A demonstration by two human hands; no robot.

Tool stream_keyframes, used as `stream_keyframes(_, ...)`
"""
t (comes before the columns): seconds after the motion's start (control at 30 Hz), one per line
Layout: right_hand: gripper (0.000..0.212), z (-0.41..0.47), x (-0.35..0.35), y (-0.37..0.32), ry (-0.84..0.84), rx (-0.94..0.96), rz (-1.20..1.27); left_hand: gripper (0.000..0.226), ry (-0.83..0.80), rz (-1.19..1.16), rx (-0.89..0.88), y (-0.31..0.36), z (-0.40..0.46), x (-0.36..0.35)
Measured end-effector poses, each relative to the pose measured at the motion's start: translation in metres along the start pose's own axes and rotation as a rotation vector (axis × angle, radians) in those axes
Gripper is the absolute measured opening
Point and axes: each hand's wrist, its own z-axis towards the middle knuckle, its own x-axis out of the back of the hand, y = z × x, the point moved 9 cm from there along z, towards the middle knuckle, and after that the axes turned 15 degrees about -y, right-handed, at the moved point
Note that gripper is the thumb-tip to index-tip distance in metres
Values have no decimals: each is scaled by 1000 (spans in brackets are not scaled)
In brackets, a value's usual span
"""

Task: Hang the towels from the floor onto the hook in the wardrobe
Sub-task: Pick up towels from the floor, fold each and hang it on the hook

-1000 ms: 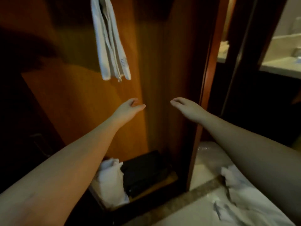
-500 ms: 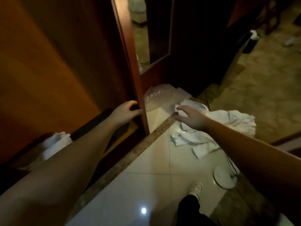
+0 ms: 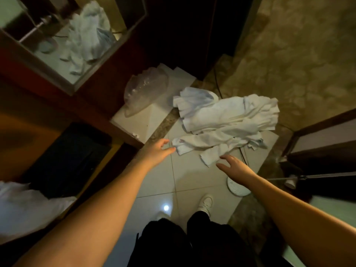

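A heap of white towels (image 3: pixel 229 120) lies crumpled on the tiled floor in front of me. My left hand (image 3: pixel 158 151) reaches down with relaxed fingers, its fingertips just short of the heap's near left corner. My right hand (image 3: pixel 231 165) hovers open, fingers spread, just below a loose towel end (image 3: pixel 210 157). Neither hand holds anything. The wardrobe's open interior (image 3: pixel 28 132) shows at the left; its hook is out of view.
A clear plastic bag (image 3: pixel 144 93) lies on a white ledge beside the wardrobe frame. A mirror door (image 3: pixel 63 35) reflects the towels. A white round object (image 3: pixel 237 188) and a cable sit near my right wrist. White cloth (image 3: pixel 25 205) and a dark box (image 3: pixel 63 160) lie in the wardrobe's bottom. My shoe (image 3: pixel 206 203) stands below.
My view has swung from the hung towel inside the wardrobe down to the floor. Both empty hands have dropped toward the towel heap.
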Motion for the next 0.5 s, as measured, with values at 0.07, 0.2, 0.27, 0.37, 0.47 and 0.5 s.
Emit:
stream_keyframes(0.07,60,27,0,26,-31,-62,17,55,-44,-15,22,-4,37,-12)
stream_keyframes(0.2,61,87,-8,66,-107,-159,76,48,-75,16,82,-25,113,-21)
stream_keyframes(0.27,60,121,-12,79,-133,-194,101,49,-118,9,120,-39,156,-25)
stream_keyframes(0.37,59,175,-21,95,-181,-233,134,48,-156,-16,166,-65,224,-28)
stream_keyframes(0.47,57,232,-36,107,-251,-248,193,33,-175,-17,197,-91,291,-28)
stream_keyframes(0.5,56,251,-42,109,-261,-255,209,24,-172,-14,203,-100,313,-27)
